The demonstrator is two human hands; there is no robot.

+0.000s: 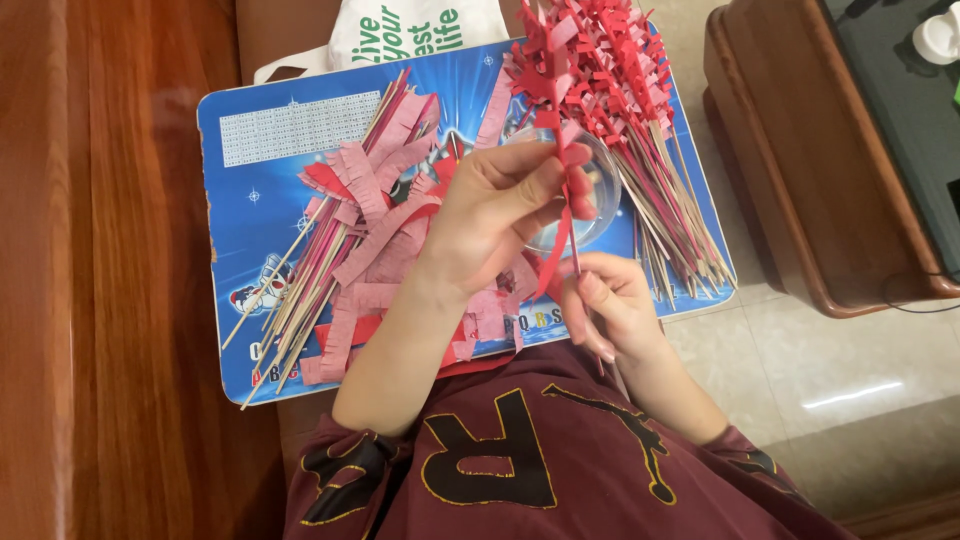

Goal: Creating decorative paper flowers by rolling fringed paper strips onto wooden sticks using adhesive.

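My left hand (505, 205) pinches a red fringed paper strip (553, 255) against a thin bamboo stick (573, 262), near the stick's wrapped red top (545, 75). Lower down, my right hand (612, 305) grips the same stick. Both hands hover over a blue printed lap board (250, 210). Under my left hand a clear round dish (598, 195) is partly hidden.
Loose pink and red fringed strips (375, 215) and bare sticks (300, 300) lie on the board's left half. Finished red-wrapped sticks (640, 120) are piled at its right. A white bag (400, 30) sits behind, a wooden bench (110, 270) to the left, a wooden table (800, 170) to the right.
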